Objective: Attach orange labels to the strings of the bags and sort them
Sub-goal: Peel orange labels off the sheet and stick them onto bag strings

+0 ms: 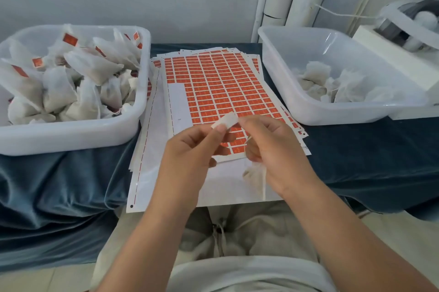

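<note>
Left: white tub [71,136] on blue cloth [71,185], piled with filled white bags [59,87], several showing orange tags.

Centre: stack of label sheets [221,82], rows of orange stickers. A bare patch runs down the left side of the top sheet. Both hands are raised over the near end of the stack.

Left hand [187,154]: thumb and forefinger pinch the left end of one label [225,121], white side to the camera; remaining fingers loosely curled below it. The label is tilted, right end higher, clear of the sheets.

Right hand [275,151]: thumb and forefinger tips closed together at the label's right end, touching it. So the label spans the gap between the two pinches. The other fingers are curled inward. A small white bag [255,176] hangs just below this hand, on its palm side, over the sheet; the hold on it is hidden.

Right: second white tub [332,113], a few white bags without tags [332,87] at its far side. Beyond it, a white machine [403,37], partly cut off.
</note>
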The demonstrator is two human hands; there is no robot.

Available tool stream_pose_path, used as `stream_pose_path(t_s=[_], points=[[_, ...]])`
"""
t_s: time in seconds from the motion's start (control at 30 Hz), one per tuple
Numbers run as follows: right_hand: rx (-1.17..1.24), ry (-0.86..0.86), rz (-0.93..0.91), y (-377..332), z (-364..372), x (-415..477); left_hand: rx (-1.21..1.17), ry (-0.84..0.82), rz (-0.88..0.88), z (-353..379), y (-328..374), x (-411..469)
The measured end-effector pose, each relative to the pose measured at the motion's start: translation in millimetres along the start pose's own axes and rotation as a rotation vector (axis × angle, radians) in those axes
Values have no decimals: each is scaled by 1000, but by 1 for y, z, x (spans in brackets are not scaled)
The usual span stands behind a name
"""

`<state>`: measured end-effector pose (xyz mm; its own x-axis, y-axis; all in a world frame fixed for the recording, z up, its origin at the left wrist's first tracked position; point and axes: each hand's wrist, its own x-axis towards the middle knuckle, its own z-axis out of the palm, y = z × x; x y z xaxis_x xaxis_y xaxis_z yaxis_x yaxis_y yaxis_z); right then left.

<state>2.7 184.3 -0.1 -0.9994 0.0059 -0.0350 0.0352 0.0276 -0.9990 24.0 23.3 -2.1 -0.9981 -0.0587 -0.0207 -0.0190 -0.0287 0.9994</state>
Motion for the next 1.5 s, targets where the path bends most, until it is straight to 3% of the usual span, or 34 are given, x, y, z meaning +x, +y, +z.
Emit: stream_pose_path(t_s=[0.17,0.33,0.53,0.77,1.07,1.5], points=[[128,-83,3,0,-7,8,25,162,45,-15,-6,13],[125,-93,-94,-7,-14,8,88,172,41,-20,-9,18],[-70,-52,-215,-26,-14,-5,248,64,139,-13,-12,14],[-353,-209,-361,-47,-19,-20,302,-84,226,-14,-5,9],[-402,-272,-344,-43,-12,-21,426,-201,425,-15,0,0],[-412,-242,-360,-36,-10,-18,307,-291,262,-20,4,3]])
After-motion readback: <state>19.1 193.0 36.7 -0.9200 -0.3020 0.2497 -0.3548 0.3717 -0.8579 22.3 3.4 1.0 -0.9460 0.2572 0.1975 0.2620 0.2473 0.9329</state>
